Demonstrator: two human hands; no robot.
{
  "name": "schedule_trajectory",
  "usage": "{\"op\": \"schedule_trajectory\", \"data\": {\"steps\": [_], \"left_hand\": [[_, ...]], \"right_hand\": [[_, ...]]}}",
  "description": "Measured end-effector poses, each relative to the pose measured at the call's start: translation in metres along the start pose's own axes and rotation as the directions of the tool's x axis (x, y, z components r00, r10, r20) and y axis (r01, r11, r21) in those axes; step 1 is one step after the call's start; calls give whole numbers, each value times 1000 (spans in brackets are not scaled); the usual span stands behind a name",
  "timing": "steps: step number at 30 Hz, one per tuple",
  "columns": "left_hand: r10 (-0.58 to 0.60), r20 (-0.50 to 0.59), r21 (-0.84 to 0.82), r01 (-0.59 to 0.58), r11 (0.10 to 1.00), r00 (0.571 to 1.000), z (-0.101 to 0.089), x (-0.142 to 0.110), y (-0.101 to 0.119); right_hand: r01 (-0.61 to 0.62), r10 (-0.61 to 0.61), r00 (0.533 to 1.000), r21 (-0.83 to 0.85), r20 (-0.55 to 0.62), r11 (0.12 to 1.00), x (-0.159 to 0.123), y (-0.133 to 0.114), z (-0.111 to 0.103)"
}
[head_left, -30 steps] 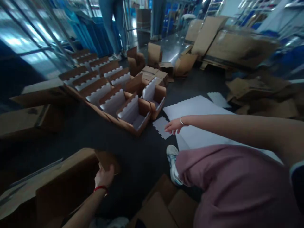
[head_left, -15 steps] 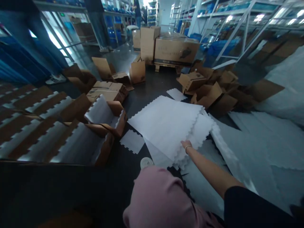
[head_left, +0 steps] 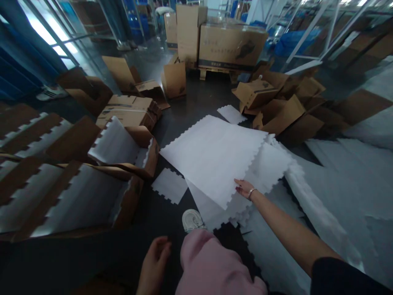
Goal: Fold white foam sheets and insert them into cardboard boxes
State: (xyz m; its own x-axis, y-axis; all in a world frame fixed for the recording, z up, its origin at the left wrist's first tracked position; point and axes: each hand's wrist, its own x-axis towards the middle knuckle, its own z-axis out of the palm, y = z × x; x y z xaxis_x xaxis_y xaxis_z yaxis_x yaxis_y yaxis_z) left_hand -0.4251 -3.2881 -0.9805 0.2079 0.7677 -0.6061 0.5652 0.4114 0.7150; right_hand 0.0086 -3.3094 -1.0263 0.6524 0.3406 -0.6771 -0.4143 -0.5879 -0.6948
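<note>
My right hand reaches in from the right to the scalloped edge of a large white foam sheet. Its fingers are stretched out and a little apart at that edge, with no grip on the sheet visible. Beneath the top sheet lie more white sheets with similar wavy edges. Low in the view, my left hand hovers over the dark floor beside my pink-clothed leg. Its fingers are curled in toward the thumb, and nothing shows in them.
Open cartons lined with white foam stand in rows at left. Flattened cartons lie behind them. Loose open boxes crowd the right, and large cartons sit on a pallet ahead. A small notched sheet lies near my shoe.
My left hand has come into view at the bottom. The fingers of my right hand now show stretched out at the sheet's edge. The camera has tilted down.
</note>
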Motion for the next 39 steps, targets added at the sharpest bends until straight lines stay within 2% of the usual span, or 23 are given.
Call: {"op": "schedule_trajectory", "data": {"steps": [1,3,6,8,9,11,12,13,14,15,16,17,18,19,20,22,24,26,28,31,34,36,39], "left_hand": [[-25,70,-119,33,992,997,17,16,16],[-68,111,-358,104,928,992,52,55,49],[-30,91,-428,66,901,995,92,110,88],[5,33,-415,9,910,999,103,133,102],[21,-11,-398,-23,917,1000,104,141,106],[51,-111,-332,-86,939,992,100,148,115],[69,-156,-289,-112,951,985,97,148,122],[90,-190,-249,-137,959,978,93,148,131],[120,-214,-205,-165,965,969,91,147,143],[157,-223,-151,-194,969,962,91,145,158],[196,-217,-88,-220,972,956,94,144,176],[229,-195,-22,-238,971,954,99,143,195],[255,-161,44,-252,967,953,107,143,214],[271,-118,104,-260,960,955,116,144,232],[278,-75,152,-264,952,958,126,146,248],[272,-22,182,-263,947,962,144,155,268],[245,-29,171,-236,956,969,152,166,267],[201,-70,129,-191,973,977,151,175,244],[176,-99,78,-168,983,979,143,177,206],[173,-108,-14,-175,984,979,130,165,144],[195,-142,-125,-213,969,970,121,141,104],[239,-193,-205,-277,939,952,112,122,97],[335,-261,-237,-397,887,905,87,88,119]], "right_hand": [[4,-5,999,32,32,999,-5,2,1],[9,-15,997,77,77,997,-20,10,2],[-18,-1,992,151,124,988,-53,37,-3],[-88,59,983,161,176,983,-72,56,-17],[-146,124,969,92,216,985,-78,61,-28],[-220,273,937,-238,218,946,-83,54,-51],[-191,287,945,-442,160,876,-80,41,-62],[-131,233,969,-627,84,768,-75,24,-69],[-18,56,998,-755,25,656,-66,2,-71],[121,-173,985,-832,31,541,-55,-22,-68],[261,-389,917,-867,86,425,-42,-45,-60],[396,-548,820,-857,169,329,-27,-66,-47],[508,-643,721,-828,258,237,-11,-82,-30],[585,-672,650,-798,356,142,5,-94,-11],[619,-641,630,-782,439,74,22,-99,8],[624,-474,689,-782,549,2,52,-94,42],[599,-307,758,-800,576,-20,75,-76,63],[574,-245,791,-819,560,-17,91,-55,70],[562,-255,797,-827,547,-14,101,-42,70],[564,-257,792,-825,554,-39,108,-36,65],[557,-246,798,-829,549,-45,111,-38,66],[548,-241,807,-836,538,-31,108,-41,68],[545,-251,820,-835,514,72,93,-51,71]]}}
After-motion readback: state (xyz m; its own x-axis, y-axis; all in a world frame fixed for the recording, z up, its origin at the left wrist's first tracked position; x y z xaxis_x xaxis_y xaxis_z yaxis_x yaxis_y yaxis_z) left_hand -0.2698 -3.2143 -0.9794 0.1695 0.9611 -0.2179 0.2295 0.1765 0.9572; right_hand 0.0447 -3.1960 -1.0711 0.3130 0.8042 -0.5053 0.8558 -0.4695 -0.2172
